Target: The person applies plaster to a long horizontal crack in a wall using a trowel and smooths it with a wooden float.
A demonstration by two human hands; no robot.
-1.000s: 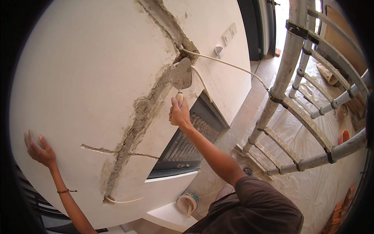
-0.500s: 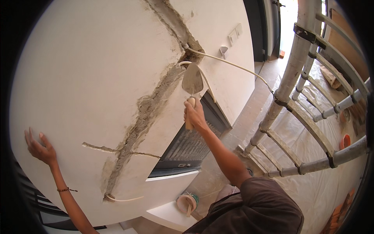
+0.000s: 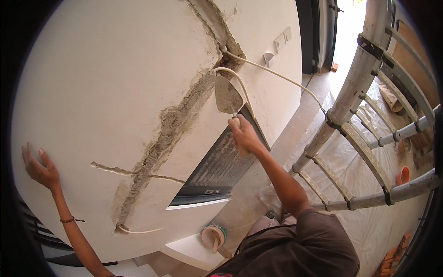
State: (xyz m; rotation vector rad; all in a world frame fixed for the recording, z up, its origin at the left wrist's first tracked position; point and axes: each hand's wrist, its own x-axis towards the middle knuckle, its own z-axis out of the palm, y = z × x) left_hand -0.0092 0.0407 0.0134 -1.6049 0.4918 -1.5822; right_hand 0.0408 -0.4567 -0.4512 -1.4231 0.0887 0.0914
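My left hand rests against the white wall at the left, fingers apart and holding nothing. My right hand grips the handle of a pointed trowel, whose blade is beside the rough, cement-coloured groove cut diagonally through the wall. Two pale cables come out of a broken hollow above the blade; one bends down past the trowel, the other runs right toward the scaffold. A thinner cut crosses the groove lower down, where another short cable sticks out. Right of it lies a dark grille window.
A metal scaffold with rungs fills the right, over plastic sheeting. A bucket stands on a ledge below me; an orange bucket is at the right. Switches and a dark open doorway are at the upper right.
The trowel and my right hand have moved right, and the blade now tilts more toward the upper left. My left hand has slid slightly left and up along the wall.
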